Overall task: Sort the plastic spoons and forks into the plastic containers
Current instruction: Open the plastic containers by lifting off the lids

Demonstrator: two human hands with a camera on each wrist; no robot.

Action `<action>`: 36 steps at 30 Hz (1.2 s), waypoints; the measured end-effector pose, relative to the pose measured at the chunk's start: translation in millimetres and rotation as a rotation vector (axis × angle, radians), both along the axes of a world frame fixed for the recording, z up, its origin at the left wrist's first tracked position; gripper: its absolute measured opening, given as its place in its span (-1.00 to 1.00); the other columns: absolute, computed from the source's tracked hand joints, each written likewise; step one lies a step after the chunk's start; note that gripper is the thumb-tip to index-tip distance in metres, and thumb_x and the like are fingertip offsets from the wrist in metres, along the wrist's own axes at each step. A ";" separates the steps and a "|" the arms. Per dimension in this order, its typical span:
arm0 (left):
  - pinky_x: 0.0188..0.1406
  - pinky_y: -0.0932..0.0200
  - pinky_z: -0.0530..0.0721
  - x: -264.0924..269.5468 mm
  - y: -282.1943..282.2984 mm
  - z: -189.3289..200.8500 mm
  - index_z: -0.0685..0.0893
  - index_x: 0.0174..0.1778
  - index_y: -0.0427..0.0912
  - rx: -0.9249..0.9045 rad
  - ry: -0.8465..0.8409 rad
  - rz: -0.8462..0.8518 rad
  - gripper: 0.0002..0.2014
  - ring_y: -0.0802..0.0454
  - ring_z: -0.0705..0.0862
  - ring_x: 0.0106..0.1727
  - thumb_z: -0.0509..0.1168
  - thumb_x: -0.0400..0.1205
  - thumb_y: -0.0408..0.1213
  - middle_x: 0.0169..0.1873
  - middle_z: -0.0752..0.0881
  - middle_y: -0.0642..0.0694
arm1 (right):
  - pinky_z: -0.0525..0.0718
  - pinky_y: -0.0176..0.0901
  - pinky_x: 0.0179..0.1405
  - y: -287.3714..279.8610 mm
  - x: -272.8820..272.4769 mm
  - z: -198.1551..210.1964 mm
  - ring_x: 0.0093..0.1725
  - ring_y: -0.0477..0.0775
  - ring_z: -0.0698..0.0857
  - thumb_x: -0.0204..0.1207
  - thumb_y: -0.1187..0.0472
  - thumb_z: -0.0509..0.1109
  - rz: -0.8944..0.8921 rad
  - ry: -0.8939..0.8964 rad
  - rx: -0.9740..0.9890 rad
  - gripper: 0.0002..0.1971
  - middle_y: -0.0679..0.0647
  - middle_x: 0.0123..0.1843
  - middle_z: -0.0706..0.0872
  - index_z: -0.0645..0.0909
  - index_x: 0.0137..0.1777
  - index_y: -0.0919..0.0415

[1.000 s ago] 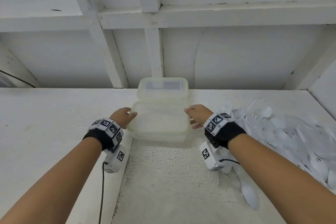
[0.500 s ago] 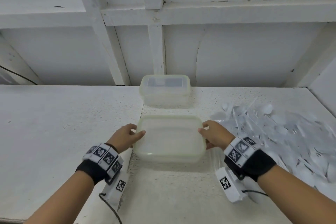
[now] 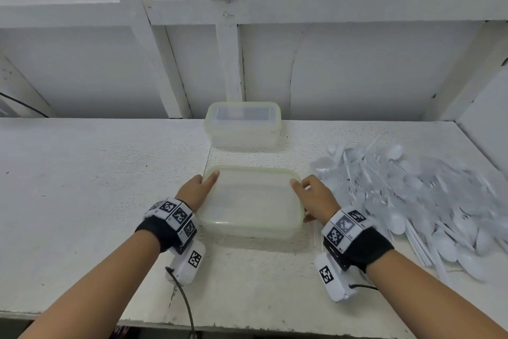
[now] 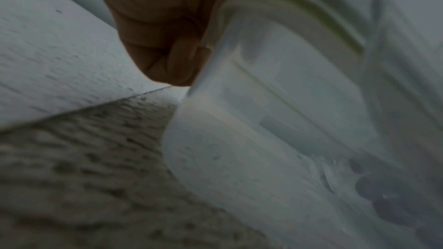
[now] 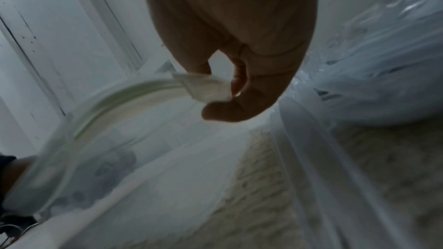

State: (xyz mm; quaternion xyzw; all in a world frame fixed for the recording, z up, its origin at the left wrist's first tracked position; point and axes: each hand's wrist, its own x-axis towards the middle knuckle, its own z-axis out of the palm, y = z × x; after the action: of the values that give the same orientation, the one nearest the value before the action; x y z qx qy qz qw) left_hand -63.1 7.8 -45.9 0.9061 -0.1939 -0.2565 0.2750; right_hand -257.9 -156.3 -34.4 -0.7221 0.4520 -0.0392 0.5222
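Head view: a translucent container [image 3: 248, 202] is gripped at its short sides by both hands, the left hand [image 3: 196, 191] at the left rim, the right hand [image 3: 316, 195] pinching the right rim tab. It is held low over the white shelf [image 3: 82, 187], near the front edge. A second, lidded container [image 3: 243, 125] is set against the back edge. White spoons and forks [image 3: 412, 201] are heaped toward the right edge.

The head view looks forward and down over the tabletop [image 3: 96, 187] at both forearms. Each wrist view sits low and very close, looking along its hand at opposite ends of the near container [image 3: 248, 198], which all three views share.
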 end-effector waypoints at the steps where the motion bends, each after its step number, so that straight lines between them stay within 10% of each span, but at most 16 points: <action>1: 0.08 0.07 0.45 0.5 -0.2 -0.2 0.51 0.30 -0.35 0.006 0.004 -0.002 -0.37 -0.18 0.57 0.15 -0.01 0.67 0.19 0.14 0.62 -0.25 | 0.70 -0.17 -0.49 0.8 0.8 -2.2 -0.15 0.15 0.67 0.62 -0.10 0.18 -0.006 -0.009 -0.013 -0.65 0.22 0.02 0.64 0.41 0.05 0.23; 8: 0.16 0.04 0.48 2.1 -1.5 -4.0 0.54 0.29 -0.33 -0.030 0.037 0.015 -0.37 -0.21 0.59 0.19 0.02 0.66 0.20 0.17 0.64 -0.26 | 0.66 0.01 -0.30 5.0 5.0 -6.3 -0.24 0.10 0.53 0.65 -0.09 0.09 0.027 -0.035 -0.056 -0.69 0.08 -0.23 0.47 0.23 -0.11 0.15; 13: -0.24 0.09 0.37 2.1 1.8 -0.6 0.41 -0.36 -0.22 -0.005 -0.139 0.022 -0.51 -0.12 0.51 -0.17 0.14 0.63 0.16 -0.35 0.51 -0.11 | 0.58 -0.02 -0.26 3.9 6.8 -10.3 -0.22 0.10 0.51 0.65 -0.10 0.09 0.021 -0.049 -0.046 -0.69 0.05 -0.26 0.44 0.22 -0.08 0.15; 24: -0.02 0.00 0.60 -1.0 4.8 7.4 0.45 0.09 -0.24 -0.011 -0.040 0.017 -0.45 -0.16 0.55 0.01 -0.05 0.65 0.24 -0.05 0.56 -0.17 | 0.50 -0.13 -0.23 3.9 6.1 -8.6 -0.15 0.05 0.52 0.67 -0.04 0.12 -0.031 -0.074 -0.109 -0.67 0.02 -0.14 0.47 0.24 0.13 0.25; 28: -0.26 0.02 0.69 2.5 12.4 22.3 0.36 0.20 -0.15 -0.049 -0.026 0.046 -0.49 -0.17 0.63 -0.03 -0.13 0.66 0.23 0.02 0.58 -0.16 | 0.67 0.07 -0.04 8.8 0.2 -4.2 -0.06 0.17 0.61 0.69 0.05 0.11 -0.129 -0.098 -0.148 -0.71 0.12 -0.08 0.54 0.21 0.16 0.28; 32: -0.12 -0.10 0.77 -11.6 14.4 29.9 0.49 -0.01 -0.26 0.064 -0.065 -0.004 -0.47 -0.18 0.73 -0.10 -0.03 0.66 0.20 -0.10 0.68 -0.23 | 0.76 0.05 -0.27 22.5 -15.5 4.5 -0.22 0.15 0.69 0.64 0.13 0.24 -0.164 -0.177 0.108 -0.74 0.19 -0.04 0.60 0.22 0.14 0.18; 36: -0.31 0.02 0.78 -35.7 7.5 26.9 0.55 -0.15 -0.27 -0.106 0.261 0.028 -0.59 -0.10 0.76 -0.24 0.19 0.64 0.09 -0.15 0.70 -0.23 | 0.77 -0.02 -0.39 34.5 -33.9 15.4 -0.34 0.14 0.76 0.59 0.07 0.33 0.128 -0.030 0.146 -0.77 0.16 -0.26 0.67 0.44 -0.10 0.23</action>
State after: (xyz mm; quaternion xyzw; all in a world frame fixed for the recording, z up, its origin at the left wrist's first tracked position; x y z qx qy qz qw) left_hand -98.8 15.3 -19.1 0.8518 -0.1572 -0.3576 0.3491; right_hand -291.7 -121.7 -19.0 -0.7089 0.3989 0.0163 0.5815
